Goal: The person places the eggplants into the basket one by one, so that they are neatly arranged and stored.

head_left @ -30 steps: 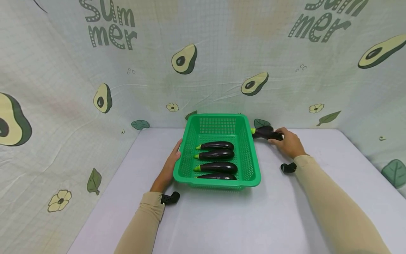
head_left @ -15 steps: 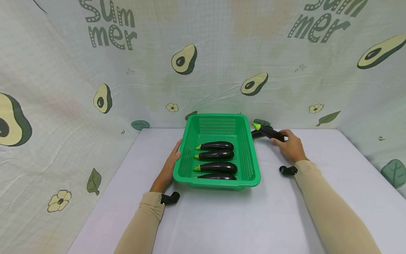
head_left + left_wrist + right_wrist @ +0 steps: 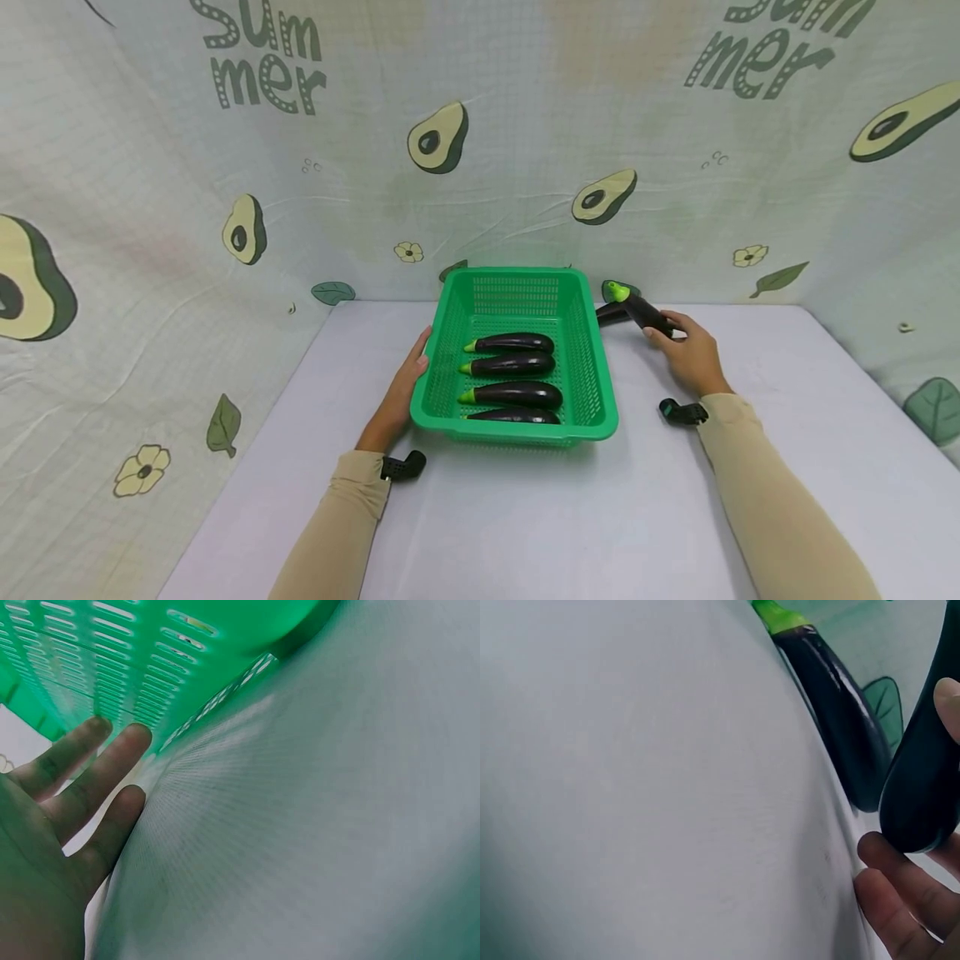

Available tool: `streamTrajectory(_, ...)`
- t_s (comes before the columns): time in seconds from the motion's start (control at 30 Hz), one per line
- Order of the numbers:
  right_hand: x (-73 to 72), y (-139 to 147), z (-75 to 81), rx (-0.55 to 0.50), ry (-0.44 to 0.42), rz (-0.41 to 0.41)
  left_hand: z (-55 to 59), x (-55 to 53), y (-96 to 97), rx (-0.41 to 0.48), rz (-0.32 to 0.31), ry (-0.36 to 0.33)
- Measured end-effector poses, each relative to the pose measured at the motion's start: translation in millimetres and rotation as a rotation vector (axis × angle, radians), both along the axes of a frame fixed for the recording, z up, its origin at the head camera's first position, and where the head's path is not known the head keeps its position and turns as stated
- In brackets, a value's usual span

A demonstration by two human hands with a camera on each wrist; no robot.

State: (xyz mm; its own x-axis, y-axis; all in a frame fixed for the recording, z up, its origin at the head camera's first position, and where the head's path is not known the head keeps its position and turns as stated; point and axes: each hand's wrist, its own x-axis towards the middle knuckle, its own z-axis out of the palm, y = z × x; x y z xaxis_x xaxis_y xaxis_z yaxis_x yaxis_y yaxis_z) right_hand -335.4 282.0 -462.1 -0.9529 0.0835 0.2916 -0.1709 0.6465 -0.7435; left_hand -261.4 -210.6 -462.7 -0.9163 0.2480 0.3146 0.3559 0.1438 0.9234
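Note:
My right hand [image 3: 692, 357] pinches a dark purple eggplant [image 3: 645, 312] by its rounded end, to the right of the green basket [image 3: 609, 417]. The green stem end points up and to the left. In the right wrist view, another eggplant [image 3: 840, 720] lies on the table behind the held eggplant [image 3: 922, 780]. My left hand [image 3: 401, 387] rests along the basket's left side; in the left wrist view its straight fingers [image 3: 112, 761] reach to the slotted wall [image 3: 142, 667]. Inside the basket several eggplants [image 3: 517, 393] lie in a row, green ends to the left.
The white table [image 3: 525, 525] reaches back to a hanging cloth [image 3: 510, 167] printed with avocados and leaves. Small black cameras [image 3: 405, 466] are strapped to both wrists.
My right hand has lifted the eggplant off the one beside it and tilted its green end upward, shifting slightly right. The left hand and the basket stay in place.

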Motion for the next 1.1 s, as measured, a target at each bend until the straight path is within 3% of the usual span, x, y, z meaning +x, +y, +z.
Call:
streamTrajectory(0.37,7.6,0,1.2,-0.038,-0.045,-0.043,2.9,1.5,0.9,-0.006,-0.004,-0.038)
streamTrajectory(0.63,14.3,-3,7.8,-0.084,-0.016,-0.032,26.4,14.5,4.0,-0.023,-0.02,-0.028)
streamTrajectory(0.87,19.3,-3,8.9,-0.161,-0.005,0.01,3.1,0.9,-0.8,0.0,0.0,-0.019)
streamTrajectory(1.1,22.2,-5,7.9,-0.175,-0.015,0.014,-1.2,-1.4,-0.7,0.005,-0.002,0.003)
